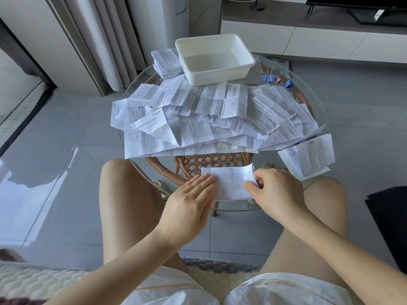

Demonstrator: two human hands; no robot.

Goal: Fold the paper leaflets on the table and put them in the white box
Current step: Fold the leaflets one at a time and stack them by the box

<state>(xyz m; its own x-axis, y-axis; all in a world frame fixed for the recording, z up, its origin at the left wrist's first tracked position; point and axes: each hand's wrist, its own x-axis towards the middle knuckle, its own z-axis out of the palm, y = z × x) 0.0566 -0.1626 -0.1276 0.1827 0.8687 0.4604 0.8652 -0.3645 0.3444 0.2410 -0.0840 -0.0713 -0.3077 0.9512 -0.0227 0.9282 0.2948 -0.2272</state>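
In the head view, the white box [218,77] is seen standing at the far side of a round glass table [233,204], with its near edge resting on printed sheets. Just to the left of the white box, and touching its side, a stack of folded leaflets [166,62] is laid. On the near side of the white box, a wide heap of unfolded leaflets [209,119] is spread across most of the glass, the sheets overlapping at many angles. To the right of the white box, a few binder clips [269,78] in blue and pink are scattered. Well nearer than the white box and to its right, one partly folded sheet [308,157] is hung over the table's rim. Nearest of all, straight across the heap from the white box, a single leaflet [230,183] is laid flat at the table's near edge, above the wicker base [211,161] seen through the glass. The left hand [191,201] is held flat, fingers straight and together, and is pressed onto the left part of this leaflet. The right hand [275,190] is curled, and the leaflet's right edge is pinched between thumb and fingers, that edge being slightly lifted.
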